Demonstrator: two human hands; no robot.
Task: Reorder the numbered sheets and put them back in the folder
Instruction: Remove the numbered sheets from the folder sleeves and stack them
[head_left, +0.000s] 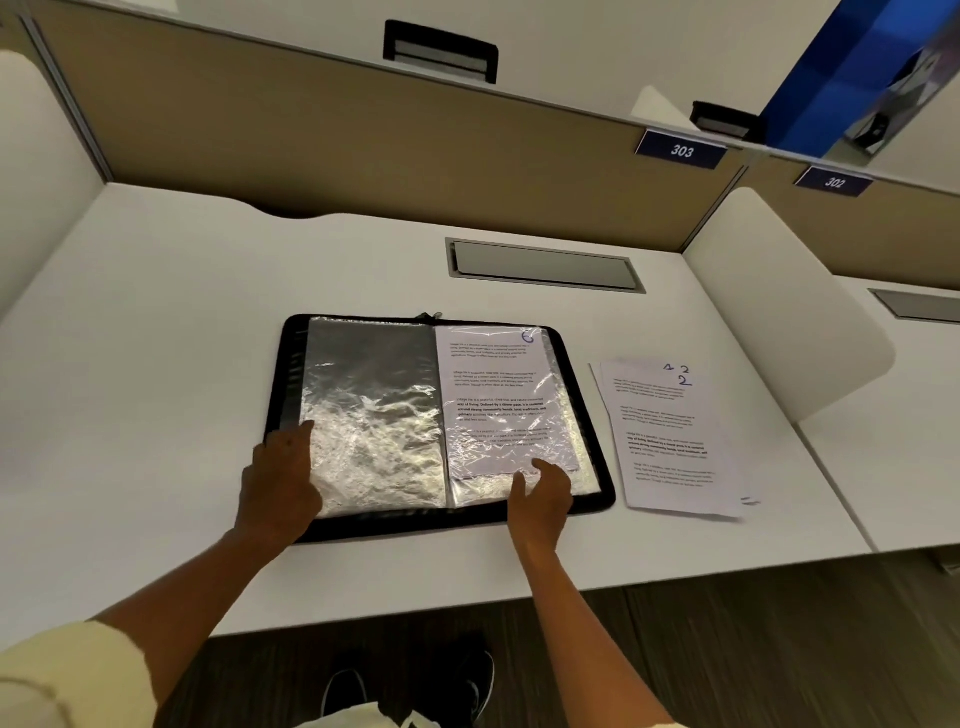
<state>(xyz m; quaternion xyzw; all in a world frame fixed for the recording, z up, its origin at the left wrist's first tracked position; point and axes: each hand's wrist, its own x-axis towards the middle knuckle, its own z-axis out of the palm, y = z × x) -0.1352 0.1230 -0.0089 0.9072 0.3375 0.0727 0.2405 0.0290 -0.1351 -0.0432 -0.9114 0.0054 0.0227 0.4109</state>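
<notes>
A black zip folder (602, 452) lies open on the white desk, with clear plastic sleeves on both sides. The left sleeve (374, 405) looks empty and crinkled. The right sleeve holds a printed sheet (493, 395) with a blue handwritten number at its top right. My left hand (283, 478) rests flat on the folder's lower left corner. My right hand (540, 493) touches the bottom edge of the right sleeve with its fingers spread. A small stack of loose numbered sheets (670, 441) lies on the desk to the right of the folder, a blue "2" on top.
The white desk (156, 364) has a grey cable hatch (543, 265) behind the folder. White dividers stand at the left and at the right (779, 291). A tan back panel carries labels 303 and 302. The desk's front edge runs below my forearms.
</notes>
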